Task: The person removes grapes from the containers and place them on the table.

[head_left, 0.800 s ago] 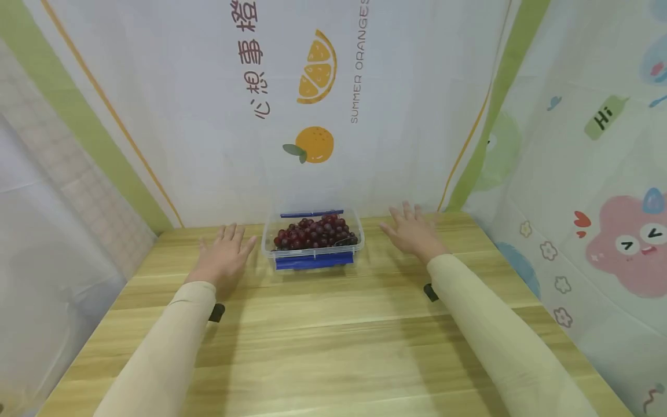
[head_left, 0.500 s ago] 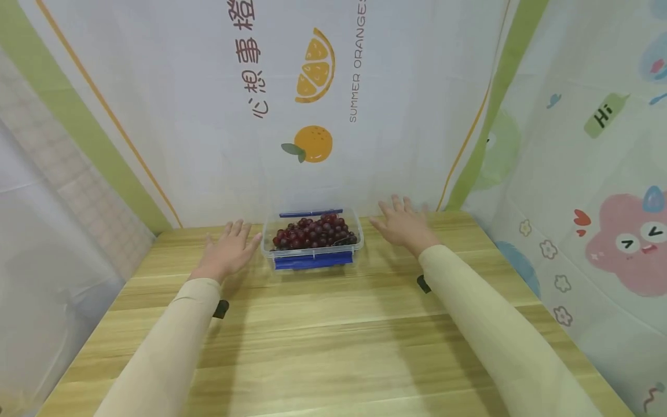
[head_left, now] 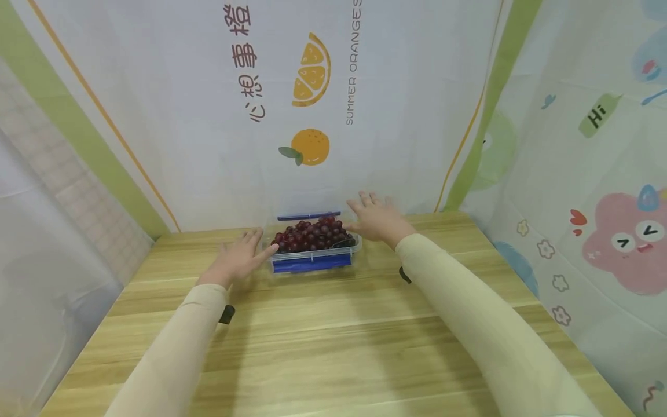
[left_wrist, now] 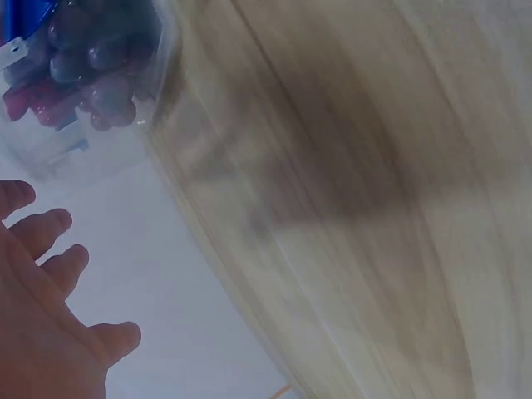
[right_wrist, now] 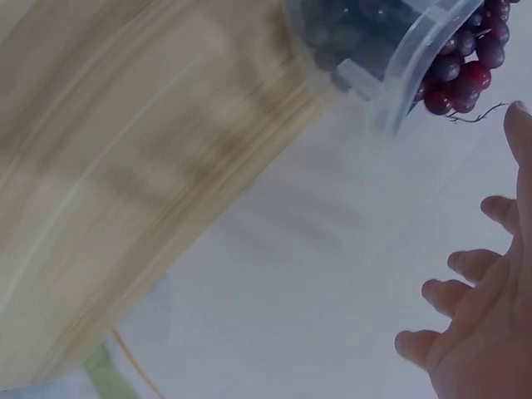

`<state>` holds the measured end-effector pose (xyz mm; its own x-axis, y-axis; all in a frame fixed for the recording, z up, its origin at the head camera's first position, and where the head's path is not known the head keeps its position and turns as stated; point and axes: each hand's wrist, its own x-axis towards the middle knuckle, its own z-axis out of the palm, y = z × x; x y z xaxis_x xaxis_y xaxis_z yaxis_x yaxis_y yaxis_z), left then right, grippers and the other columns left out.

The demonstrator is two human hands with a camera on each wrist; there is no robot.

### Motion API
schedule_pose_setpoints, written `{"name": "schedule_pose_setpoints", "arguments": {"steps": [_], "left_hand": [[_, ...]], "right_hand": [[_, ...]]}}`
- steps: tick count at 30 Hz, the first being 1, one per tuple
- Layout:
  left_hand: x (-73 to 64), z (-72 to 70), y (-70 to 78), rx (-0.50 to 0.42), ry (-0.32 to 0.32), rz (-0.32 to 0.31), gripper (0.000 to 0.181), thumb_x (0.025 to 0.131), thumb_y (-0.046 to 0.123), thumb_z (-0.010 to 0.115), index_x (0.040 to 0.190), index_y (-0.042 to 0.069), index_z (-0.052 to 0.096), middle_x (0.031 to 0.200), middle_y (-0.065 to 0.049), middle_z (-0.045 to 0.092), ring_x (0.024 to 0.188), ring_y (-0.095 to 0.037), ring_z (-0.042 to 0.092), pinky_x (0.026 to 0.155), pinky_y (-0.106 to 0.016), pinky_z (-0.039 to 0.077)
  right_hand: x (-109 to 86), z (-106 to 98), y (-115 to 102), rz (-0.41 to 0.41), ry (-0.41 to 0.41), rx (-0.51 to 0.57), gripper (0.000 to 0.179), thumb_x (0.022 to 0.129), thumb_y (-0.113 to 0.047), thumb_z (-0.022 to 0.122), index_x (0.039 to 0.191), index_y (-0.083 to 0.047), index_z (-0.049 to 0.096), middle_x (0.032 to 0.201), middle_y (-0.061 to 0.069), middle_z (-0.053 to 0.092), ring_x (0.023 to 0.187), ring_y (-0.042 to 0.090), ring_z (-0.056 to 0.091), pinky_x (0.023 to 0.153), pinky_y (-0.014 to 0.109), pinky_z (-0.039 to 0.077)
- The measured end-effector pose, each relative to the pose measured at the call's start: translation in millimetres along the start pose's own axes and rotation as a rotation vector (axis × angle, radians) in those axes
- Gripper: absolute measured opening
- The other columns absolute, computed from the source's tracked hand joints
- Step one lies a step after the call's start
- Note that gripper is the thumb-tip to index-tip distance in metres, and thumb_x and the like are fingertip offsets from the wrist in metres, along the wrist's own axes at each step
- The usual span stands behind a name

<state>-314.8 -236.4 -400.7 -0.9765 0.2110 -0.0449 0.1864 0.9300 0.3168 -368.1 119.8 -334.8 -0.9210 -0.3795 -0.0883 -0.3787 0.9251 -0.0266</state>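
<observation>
A clear plastic container with blue clips stands at the far side of the table, heaped with dark red grapes. My left hand is beside its left end, fingers spread, the thumb near the rim. At the right end, my right hand hovers with fingers extended, partly over that side. In the left wrist view the left hand appears apart from the container. The right wrist view has the right hand near the grapes and a thin stem. Neither hand holds anything.
The wooden table lies under both forearms. Right behind its far edge hangs a white printed curtain. A patterned sheet closes the right side, and pale cloth hangs on the left.
Both hands have moved inward towards the container, the right one leftward to its right end, the left one rightward to its left end. The container has stayed in place on the table.
</observation>
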Motion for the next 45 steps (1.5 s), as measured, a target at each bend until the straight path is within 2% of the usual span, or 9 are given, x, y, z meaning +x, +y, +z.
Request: {"name": "schedule_pose_setpoints", "arguments": {"steps": [10, 12, 14, 16, 18, 23, 32, 40, 45], "left_hand": [[8.0, 5.0, 1.4, -0.020, -0.023, -0.060, 0.131, 0.086, 0.100, 0.031, 0.172, 0.006, 0.002, 0.177, -0.024, 0.017, 0.163, -0.050, 0.018, 0.125, -0.081, 0.002], [9.9, 5.0, 2.7, -0.003, -0.026, -0.063, 0.134, 0.084, 0.101, 0.032, 0.172, 0.004, 0.001, 0.176, -0.025, 0.021, 0.159, -0.053, 0.027, 0.123, -0.082, 0.011], [11.2, 4.7, 4.0, 0.011, -0.048, -0.065, 0.136, 0.084, 0.102, 0.033, 0.171, 0.003, -0.002, 0.174, -0.025, 0.026, 0.149, -0.054, 0.045, 0.118, -0.075, 0.036], [13.0, 5.3, 4.6, 0.018, -0.068, -0.070, 0.137, 0.083, 0.102, 0.033, 0.171, 0.004, -0.004, 0.172, -0.024, 0.033, 0.137, -0.052, 0.059, 0.102, -0.064, 0.056], [14.5, 6.6, 5.0, 0.013, -0.083, -0.071, 0.138, 0.082, 0.102, 0.034, 0.171, 0.005, -0.007, 0.167, -0.022, 0.043, 0.126, -0.050, 0.067, 0.083, -0.052, 0.063], [18.1, 10.8, 5.6, -0.020, -0.086, -0.063, 0.138, 0.081, 0.102, 0.039, 0.171, 0.009, -0.009, 0.162, -0.021, 0.052, 0.132, -0.049, 0.064, 0.093, -0.056, 0.061], [19.9, 14.6, 3.0, -0.017, -0.081, -0.061, 0.142, 0.080, 0.103, 0.037, 0.170, 0.005, -0.013, 0.163, -0.023, 0.048, 0.135, -0.050, 0.062, 0.098, -0.060, 0.058], [21.3, 14.5, 2.2, -0.020, -0.084, -0.072, 0.140, 0.081, 0.102, 0.038, 0.170, 0.008, -0.015, 0.162, -0.024, 0.050, 0.095, -0.035, 0.077, 0.061, -0.036, 0.057], [20.2, 14.0, 0.3, -0.045, -0.091, -0.094, 0.141, 0.079, 0.103, 0.041, 0.171, 0.012, -0.014, 0.167, -0.022, 0.044, 0.106, -0.040, 0.076, 0.072, -0.044, 0.062]], "right_hand": [[19.9, 3.3, -31.3, -0.052, -0.051, -0.078, 0.081, 0.108, -0.066, 0.042, 0.173, -0.025, 0.018, 0.181, 0.015, 0.008, 0.167, 0.039, 0.014, 0.135, 0.063, 0.014], [23.1, 5.8, -36.4, -0.060, -0.063, -0.057, 0.081, 0.108, -0.065, 0.045, 0.173, -0.025, 0.018, 0.181, 0.015, 0.009, 0.167, 0.039, 0.016, 0.135, 0.061, 0.015], [25.9, 7.8, -41.2, -0.070, -0.073, -0.041, 0.082, 0.107, -0.064, 0.048, 0.173, -0.025, 0.019, 0.181, 0.015, 0.011, 0.167, 0.038, 0.017, 0.135, 0.059, 0.017], [28.9, 9.8, -45.3, -0.081, -0.081, -0.024, 0.082, 0.107, -0.063, 0.050, 0.173, -0.025, 0.019, 0.180, 0.015, 0.014, 0.166, 0.038, 0.020, 0.135, 0.058, 0.020], [31.2, 11.4, -48.9, -0.087, -0.090, -0.005, 0.082, 0.107, -0.061, 0.053, 0.173, -0.025, 0.020, 0.180, 0.015, 0.017, 0.166, 0.037, 0.023, 0.134, 0.057, 0.024], [35.6, 15.5, -55.5, -0.114, -0.102, 0.005, 0.079, 0.107, -0.054, 0.058, 0.172, -0.027, 0.022, 0.179, 0.015, 0.021, 0.162, 0.037, 0.033, 0.130, 0.056, 0.033], [37.1, 21.6, -59.4, -0.108, -0.112, 0.015, 0.072, 0.108, -0.045, 0.059, 0.171, -0.028, 0.028, 0.175, 0.019, 0.027, 0.159, 0.043, 0.034, 0.125, 0.059, 0.040], [37.3, 22.4, -58.9, -0.087, -0.092, 0.080, 0.065, 0.109, -0.030, 0.063, 0.168, -0.027, 0.037, 0.173, 0.025, 0.023, 0.154, 0.042, 0.042, 0.116, 0.054, 0.051], [37.4, 23.0, -59.0, -0.133, -0.053, 0.034, 0.060, 0.108, -0.026, 0.065, 0.164, -0.021, 0.043, 0.170, 0.026, 0.025, 0.144, 0.042, 0.052, 0.114, 0.050, 0.054]]}}
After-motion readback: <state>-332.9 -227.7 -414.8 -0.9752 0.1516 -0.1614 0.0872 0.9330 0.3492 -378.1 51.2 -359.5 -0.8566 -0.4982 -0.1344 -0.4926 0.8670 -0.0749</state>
